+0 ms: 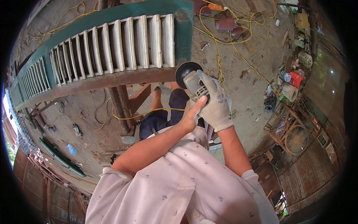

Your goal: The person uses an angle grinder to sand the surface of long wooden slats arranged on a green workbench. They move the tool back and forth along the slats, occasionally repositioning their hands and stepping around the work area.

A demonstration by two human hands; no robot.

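Note:
My right hand (217, 111), in a pale work glove, is wrapped round an angle grinder (194, 83) with a round black disc (182, 71). Bare, my left hand (191, 117) grips the rear of the same tool, thumb on its vented part. The disc overlaps the near right corner of a louvred wooden shutter (182, 37); whether it touches the wood I cannot tell. White slats (130, 43) fill the shutter's green frame, and its near edge (123, 77) shows brown, paintless wood. Part of the grinder's body is hidden behind my hands.
Wooden supports (121, 108) stand beneath the shutter, close to my legs. A yellow cord (149, 111) runs past my lap, and more yellow cable (218, 44) loops over the dirt floor. A fan (297, 140) and assorted clutter (289, 80) line the right side.

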